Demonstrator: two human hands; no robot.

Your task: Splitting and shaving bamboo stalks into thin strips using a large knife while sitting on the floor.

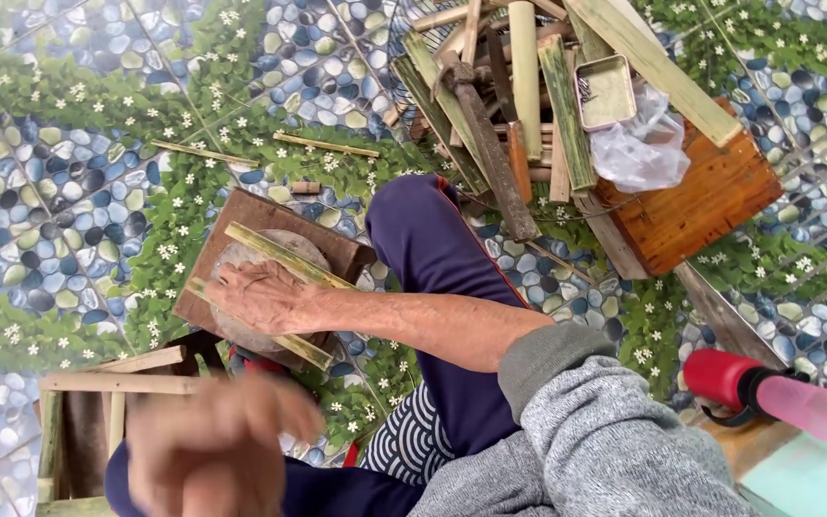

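Head view: right hand point(262, 295) lies flat, fingers spread, pinning two green-yellow bamboo strips point(284, 257) on a round block point(241, 330) by the knee. Left hand point(211, 450) blurred nr lens, grip can't tell. Risk, imo: strips slide off the block w/ uneven pressure; splintery edges could cut.

Patterned floor point(69, 191), bamboo strips point(323, 145), wooden box point(710, 201)

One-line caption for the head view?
Right hand presses bamboo strips on a wooden block; blurred left hand nearer.
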